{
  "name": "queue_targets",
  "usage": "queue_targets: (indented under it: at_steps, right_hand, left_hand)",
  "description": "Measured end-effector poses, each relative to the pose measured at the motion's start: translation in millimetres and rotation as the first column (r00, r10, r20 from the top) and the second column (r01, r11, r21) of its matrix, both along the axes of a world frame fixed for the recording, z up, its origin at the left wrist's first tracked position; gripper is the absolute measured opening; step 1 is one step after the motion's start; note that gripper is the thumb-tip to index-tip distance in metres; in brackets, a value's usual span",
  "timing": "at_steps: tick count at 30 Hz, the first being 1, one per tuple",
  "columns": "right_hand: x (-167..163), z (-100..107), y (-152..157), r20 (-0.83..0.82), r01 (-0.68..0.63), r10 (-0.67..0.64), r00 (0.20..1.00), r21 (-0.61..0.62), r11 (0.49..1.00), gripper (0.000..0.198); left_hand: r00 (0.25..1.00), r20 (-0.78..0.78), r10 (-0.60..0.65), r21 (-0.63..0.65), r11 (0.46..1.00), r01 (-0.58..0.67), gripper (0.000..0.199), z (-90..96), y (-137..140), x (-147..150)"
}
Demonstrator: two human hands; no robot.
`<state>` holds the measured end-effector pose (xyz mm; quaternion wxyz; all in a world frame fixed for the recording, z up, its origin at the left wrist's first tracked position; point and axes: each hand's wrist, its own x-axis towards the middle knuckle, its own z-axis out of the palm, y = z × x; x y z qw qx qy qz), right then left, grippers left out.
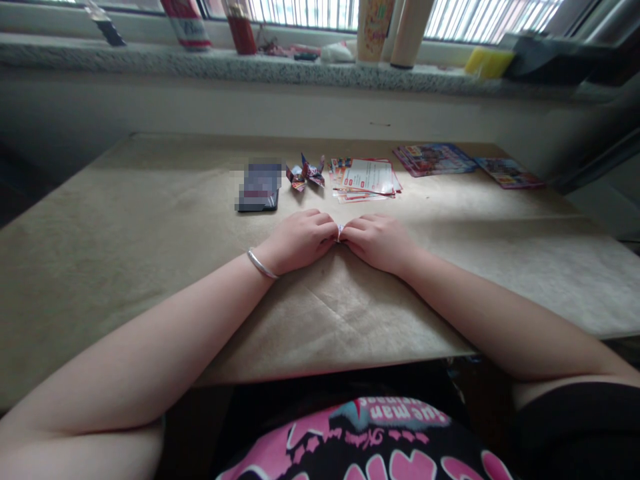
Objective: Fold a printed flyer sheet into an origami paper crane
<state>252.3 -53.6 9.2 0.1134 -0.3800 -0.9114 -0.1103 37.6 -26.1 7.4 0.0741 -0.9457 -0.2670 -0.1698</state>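
Observation:
My left hand (305, 235), with a silver bangle on its wrist, rests on the table with its fingers closed. Opposite it, my right hand (377, 240) is closed too, and the fingertips of both nearly meet. Between them shows a sliver of small folded paper (341, 233), white with some colour; the fingers hide most of it. Just beyond my hands stand two folded paper cranes (306, 173) with colourful print. Right of these lies a loose pile of printed paper sheets (367, 177).
A blurred-out phone (259, 193) lies left of the cranes. Stacks of colourful cards (437, 160) and more cards (509, 173) lie at the back right of the cloth-covered table (125, 233). Bottles and a yellow object (489, 63) stand on the stone windowsill (300, 73).

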Motion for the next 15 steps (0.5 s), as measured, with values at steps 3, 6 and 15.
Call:
queue_targets:
  at_steps: [3,6,15]
  right_hand:
    - [0.7,0.2,-0.1,-0.009,-0.016,0.016,1.0,-0.017,1.0,0.026]
    - [0.7,1.5,-0.6,-0.007,-0.033,0.033,0.999,-0.029,0.999,0.027]
    - [-0.3,3.8,-3.0,-0.004,-0.036,0.035,0.999,-0.023,0.999,0.027]
  left_hand:
    - [0.998,0.025,-0.052,-0.02,0.998,0.052,0.019,0.3,0.6,-3.5]
    - [0.997,0.015,-0.08,-0.006,0.997,0.08,0.021,1.9,0.2,-4.8]
    - [0.996,-0.076,-0.036,0.133,0.99,0.046,0.028,4.0,-4.6,-1.3]
